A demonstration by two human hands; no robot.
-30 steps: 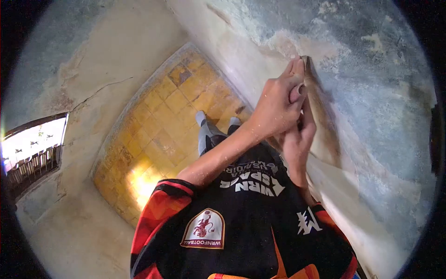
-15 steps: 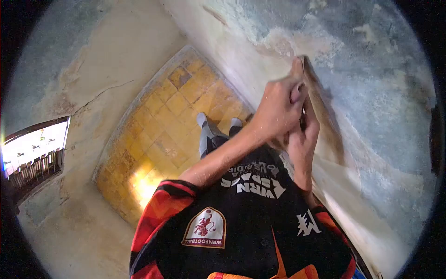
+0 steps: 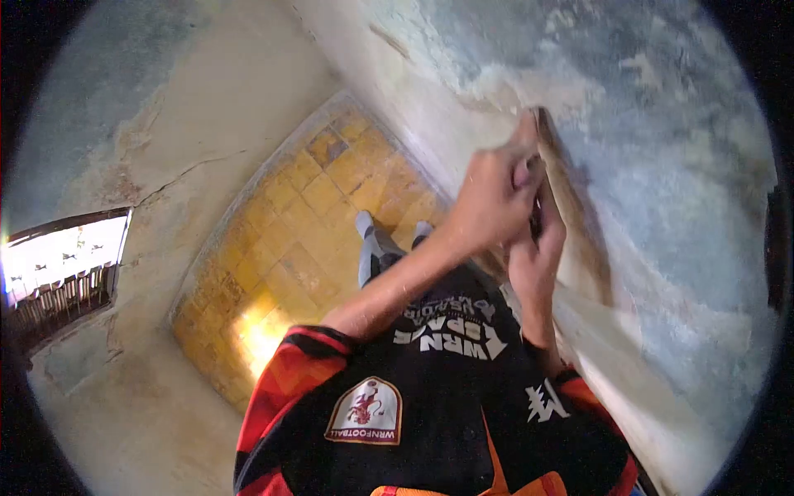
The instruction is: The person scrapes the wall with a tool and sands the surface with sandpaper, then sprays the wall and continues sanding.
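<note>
My left hand [image 3: 495,194] is closed, its fingers bent and its thumb tucked in, and meets my right hand in front of the wall [image 3: 670,190]. Below and to the right, my right hand [image 3: 538,244] is closed too, its fingers running up behind the left hand. One extended fingertip reaches the plaster near a pale, peeled patch [image 3: 562,89]. Whatever lies between the hands, if anything, is hidden. Small white flecks dot my left forearm [image 3: 397,285]. The hands cast a brown shadow on the wall beside them.
Yellow floor tiles [image 3: 306,223] lie below, with a bright sunlit spot. My feet [image 3: 364,221] stand near the wall's base. A barred window [image 3: 66,269] lets in light at the left. A crack [image 3: 178,175] runs across the left wall.
The view has shifted slightly. Both hands stay joined at the same part of the wall, with only a slight movement.
</note>
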